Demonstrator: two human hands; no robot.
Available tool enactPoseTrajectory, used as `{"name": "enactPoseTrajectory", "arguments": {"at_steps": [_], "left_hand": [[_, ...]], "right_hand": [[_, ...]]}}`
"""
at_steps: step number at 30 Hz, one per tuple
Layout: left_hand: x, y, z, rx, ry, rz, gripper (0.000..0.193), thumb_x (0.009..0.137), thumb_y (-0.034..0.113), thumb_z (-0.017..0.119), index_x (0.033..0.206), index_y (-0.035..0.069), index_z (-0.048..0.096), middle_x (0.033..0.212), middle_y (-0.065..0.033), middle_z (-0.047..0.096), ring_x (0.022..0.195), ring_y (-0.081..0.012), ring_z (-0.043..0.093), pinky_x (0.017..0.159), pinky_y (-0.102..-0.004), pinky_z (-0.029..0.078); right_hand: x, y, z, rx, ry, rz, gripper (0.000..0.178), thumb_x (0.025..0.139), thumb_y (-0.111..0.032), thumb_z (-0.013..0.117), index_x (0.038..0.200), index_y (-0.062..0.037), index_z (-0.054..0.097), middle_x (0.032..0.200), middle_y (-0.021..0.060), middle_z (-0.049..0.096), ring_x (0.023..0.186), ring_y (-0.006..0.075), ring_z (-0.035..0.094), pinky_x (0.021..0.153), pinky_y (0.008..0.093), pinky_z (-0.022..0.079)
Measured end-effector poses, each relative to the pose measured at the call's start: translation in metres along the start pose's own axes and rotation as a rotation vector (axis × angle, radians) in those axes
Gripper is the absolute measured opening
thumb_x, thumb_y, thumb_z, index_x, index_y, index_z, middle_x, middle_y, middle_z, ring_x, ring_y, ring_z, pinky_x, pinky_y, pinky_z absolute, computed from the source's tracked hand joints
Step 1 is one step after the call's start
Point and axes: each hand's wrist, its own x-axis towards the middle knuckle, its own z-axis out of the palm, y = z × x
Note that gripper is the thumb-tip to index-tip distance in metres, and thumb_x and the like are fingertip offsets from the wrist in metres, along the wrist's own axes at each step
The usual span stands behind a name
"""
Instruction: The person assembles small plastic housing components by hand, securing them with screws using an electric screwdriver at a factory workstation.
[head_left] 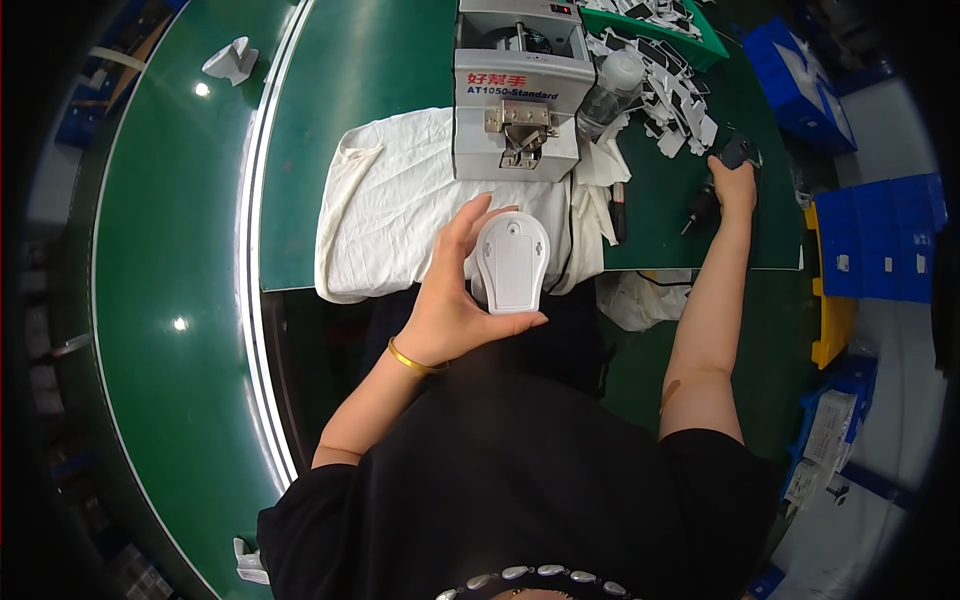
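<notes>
My left hand [455, 285] is closed around a white plastic housing [514, 262], rounded at its far end and narrower toward me. The housing is held up in front of the cloth, its face with a recessed panel and small holes turned to me. Out at the right side of the table, my right hand [735, 187] is wrapped round a dark power screwdriver [704, 207], whose thin bit points toward the near left. A white cloth [400, 190] lies on the green table, partly under a grey metal screw-feeding machine [522, 85].
A clear plastic bottle [613, 88] stands right of the machine. Many white plastic pieces [680, 108] are heaped beside it, below a green bin [705, 40]. Blue bins [880, 240] line the far right. Along the left runs a green conveyor belt [190, 250] carrying a white part [231, 61].
</notes>
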Motion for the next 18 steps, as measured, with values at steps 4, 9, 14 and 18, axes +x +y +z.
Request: {"name": "enactPoseTrajectory", "arguments": {"at_steps": [4,9,14,18], "left_hand": [[-0.003,-0.008,-0.003,0.128,0.057,0.056,0.106,0.059,0.025,0.092,0.144,0.006,0.033,0.135,-0.014,0.049,0.123,-0.0313,0.049,0.103,-0.0401,0.041],[-0.004,-0.012,-0.01,0.348,-0.016,0.082,0.086,0.06,0.028,0.089,0.134,0.008,0.051,0.133,-0.0173,0.05,0.12,-0.0366,0.05,0.101,-0.0413,0.042],[-0.018,-0.029,-0.001,0.531,0.004,0.191,0.069,0.063,0.035,0.085,0.126,0.022,0.063,0.135,-0.0248,0.047,0.122,-0.0435,0.048,0.1,-0.0457,0.044],[-0.022,-0.035,0.003,0.459,0.027,0.243,0.062,0.064,0.031,0.084,0.123,0.024,0.066,0.139,-0.0271,0.043,0.127,-0.0453,0.045,0.102,-0.046,0.042]], "right_hand": [[0.006,0.022,0.016,0.629,-0.265,0.002,0.049,0.075,-0.024,0.076,0.115,0.0,0.061,0.097,0.0117,0.065,0.082,0.0276,0.064,0.078,0.0371,0.051],[-0.036,0.006,-0.014,1.53,-0.697,0.2,0.043,0.076,-0.013,0.069,0.115,-0.0014,0.057,0.093,0.0103,0.058,0.079,0.0214,0.058,0.069,0.034,0.049],[-0.084,-0.044,-0.059,2.269,-1.126,-0.257,0.053,0.081,-0.006,0.058,0.133,-0.0037,0.044,0.121,0.018,0.05,0.109,0.0276,0.054,0.096,0.0452,0.044],[-0.117,-0.102,-0.105,2.165,-0.894,-0.519,0.054,0.083,0.0,0.053,0.135,-0.0104,0.041,0.126,0.0204,0.049,0.117,0.0302,0.053,0.11,0.0592,0.031]]}}
